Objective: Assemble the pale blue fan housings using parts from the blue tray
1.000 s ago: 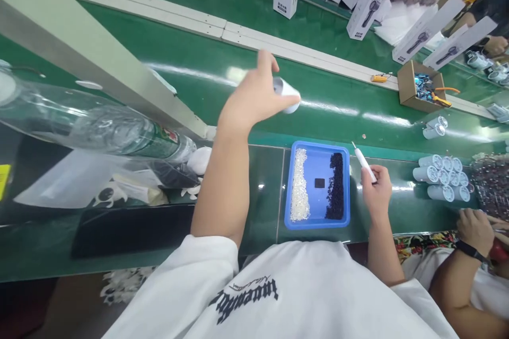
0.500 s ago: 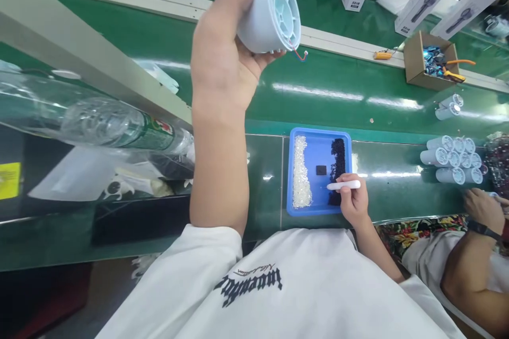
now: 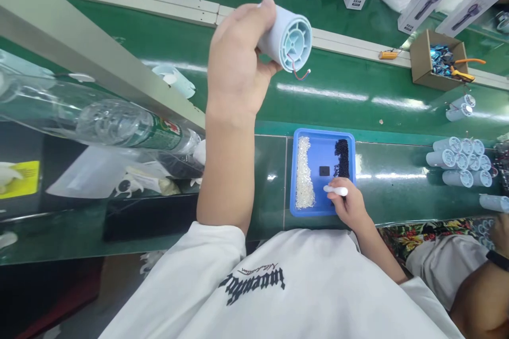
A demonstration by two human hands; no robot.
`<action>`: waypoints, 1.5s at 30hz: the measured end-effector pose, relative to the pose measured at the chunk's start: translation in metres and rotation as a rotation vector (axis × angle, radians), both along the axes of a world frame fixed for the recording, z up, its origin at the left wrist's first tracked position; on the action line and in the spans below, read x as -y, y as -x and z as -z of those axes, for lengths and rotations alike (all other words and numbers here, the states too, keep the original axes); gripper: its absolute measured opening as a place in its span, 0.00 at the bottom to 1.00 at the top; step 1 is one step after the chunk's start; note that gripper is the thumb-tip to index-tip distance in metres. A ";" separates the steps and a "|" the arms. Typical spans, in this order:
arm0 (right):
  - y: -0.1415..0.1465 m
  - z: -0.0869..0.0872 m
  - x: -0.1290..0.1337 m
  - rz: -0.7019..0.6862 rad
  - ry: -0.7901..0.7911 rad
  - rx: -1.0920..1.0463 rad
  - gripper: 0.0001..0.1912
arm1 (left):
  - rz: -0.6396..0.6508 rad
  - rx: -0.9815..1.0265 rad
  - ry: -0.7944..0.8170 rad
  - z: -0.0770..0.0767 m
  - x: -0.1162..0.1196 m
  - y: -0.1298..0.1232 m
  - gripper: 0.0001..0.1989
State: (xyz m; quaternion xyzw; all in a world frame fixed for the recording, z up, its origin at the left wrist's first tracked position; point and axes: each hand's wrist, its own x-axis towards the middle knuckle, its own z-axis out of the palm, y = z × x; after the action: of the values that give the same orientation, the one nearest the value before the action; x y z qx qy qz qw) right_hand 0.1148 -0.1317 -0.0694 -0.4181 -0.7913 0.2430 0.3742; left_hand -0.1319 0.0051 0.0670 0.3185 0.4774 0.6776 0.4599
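My left hand (image 3: 240, 55) is wrapped round a pale blue cylinder (image 3: 296, 42), raised above the green bench. Its open end with spokes faces right, and a thin red and blue wire with a small plug hangs from it. Between the fingers of my right hand (image 3: 348, 201) is a white pen-like tool (image 3: 336, 190), over the right part of a blue tray (image 3: 318, 208). White pieces (image 3: 304, 175) lie in a strip along the tray's left side, black pieces (image 3: 342, 156) along its right. A small black square (image 3: 324, 171) sits between them.
Several pale blue cylinders (image 3: 457, 161) stand grouped at the right, near another person's arm (image 3: 477, 296). A cardboard box (image 3: 435, 77) with orange-handled pliers is behind them. A slanting beam (image 3: 131, 71) and a plastic bottle (image 3: 155, 132) are at the left.
The cylinder in my left hand has moved down and slightly right in view, and its open end has turned. My right hand and the white tool have shifted slightly. The other person's hand moved right.
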 end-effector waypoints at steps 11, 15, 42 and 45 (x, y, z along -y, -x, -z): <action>-0.001 0.018 -0.036 0.422 -0.020 -0.101 0.12 | 0.031 -0.143 0.028 -0.001 0.002 0.003 0.10; -0.001 0.019 -0.035 0.418 -0.059 -0.100 0.12 | 0.006 -0.172 0.064 -0.001 0.001 0.005 0.09; 0.026 -0.037 -0.035 0.269 -0.165 -0.172 0.04 | 0.282 -0.057 0.028 0.015 -0.001 -0.024 0.06; 0.026 -0.056 -0.032 0.351 -0.261 -0.369 0.05 | 0.319 -0.057 0.067 0.016 0.001 -0.035 0.04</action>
State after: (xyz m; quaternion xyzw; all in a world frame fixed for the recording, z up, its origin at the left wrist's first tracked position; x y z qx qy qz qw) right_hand 0.0885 -0.0998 -0.0129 -0.4457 -0.6497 0.1425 0.5991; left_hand -0.0968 0.0044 0.0506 0.3938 0.4558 0.5704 0.5583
